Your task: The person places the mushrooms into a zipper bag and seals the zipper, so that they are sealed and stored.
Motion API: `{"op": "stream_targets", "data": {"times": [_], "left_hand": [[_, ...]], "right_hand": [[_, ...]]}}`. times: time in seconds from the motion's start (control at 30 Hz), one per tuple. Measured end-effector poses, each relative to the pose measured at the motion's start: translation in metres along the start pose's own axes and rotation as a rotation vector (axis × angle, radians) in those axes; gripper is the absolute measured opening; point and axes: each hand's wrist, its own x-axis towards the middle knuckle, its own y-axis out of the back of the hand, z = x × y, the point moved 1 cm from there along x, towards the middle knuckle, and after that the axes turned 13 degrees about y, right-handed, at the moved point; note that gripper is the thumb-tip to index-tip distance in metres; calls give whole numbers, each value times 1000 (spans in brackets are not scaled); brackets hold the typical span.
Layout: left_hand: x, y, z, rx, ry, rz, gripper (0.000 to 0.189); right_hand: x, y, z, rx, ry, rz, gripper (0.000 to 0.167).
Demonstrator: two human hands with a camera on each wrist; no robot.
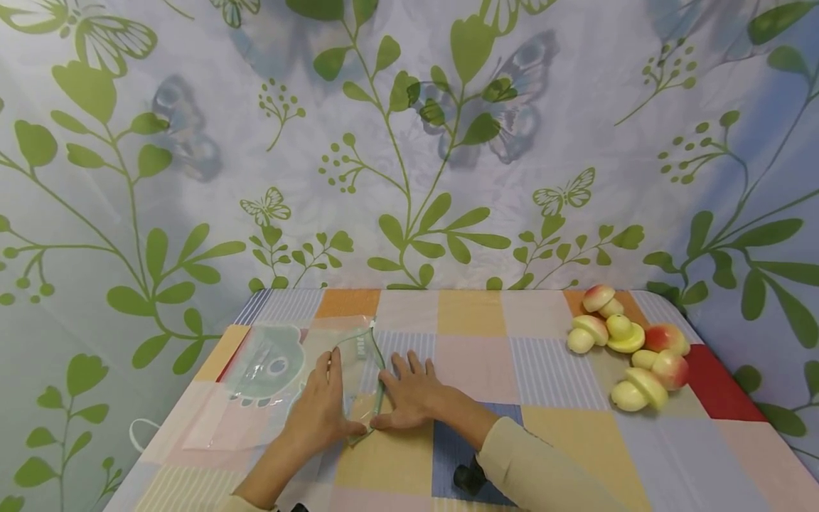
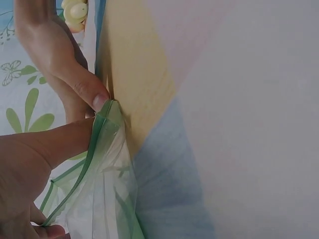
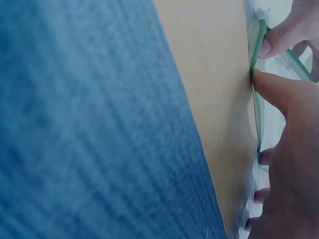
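Note:
A clear zip bag (image 1: 211, 430) with a green seal strip and a pale green cartoon print lies flat at the left of the table, its mouth towards the right. My left hand (image 1: 316, 405) is at the mouth, thumb and fingers spread apart. In the left wrist view its straight thumb reaches to the near corner of the bag, fingertips at the green strip farther along. My right hand (image 1: 412, 395) rests along the mouth from the other side, fingers extended and spread. Its thumb (image 3: 274, 89) presses the green edge close to the left thumb.
Several yellow and reddish mushroom-shaped pieces (image 1: 640, 391) lie in a group at the table's right. A patchwork cloth (image 1: 563, 448) covers the table, with a leaf-printed curtain (image 1: 409, 178) behind. A small black object (image 1: 470, 478) shows by the right sleeve. A white loop (image 1: 136, 434) hangs at the left edge.

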Motion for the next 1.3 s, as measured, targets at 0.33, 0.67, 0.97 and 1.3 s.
{"op": "stream_targets", "data": {"times": [0.33,0.67,0.97,1.3], "left_hand": [[0,-1,-1,-5,-4,-25,139],[-1,-3,-3,-21,-2,-43,141],[0,-4,-1,-22,6,-41,141],[1,-3,-2,-20,8,-56,140]], "right_hand": [[0,-1,8,79,48,49,89],[-19,19,27,189,162,180,74],[-53,39,56,188,159,262,66],[-101,57,86,173,143,317,59]]}}
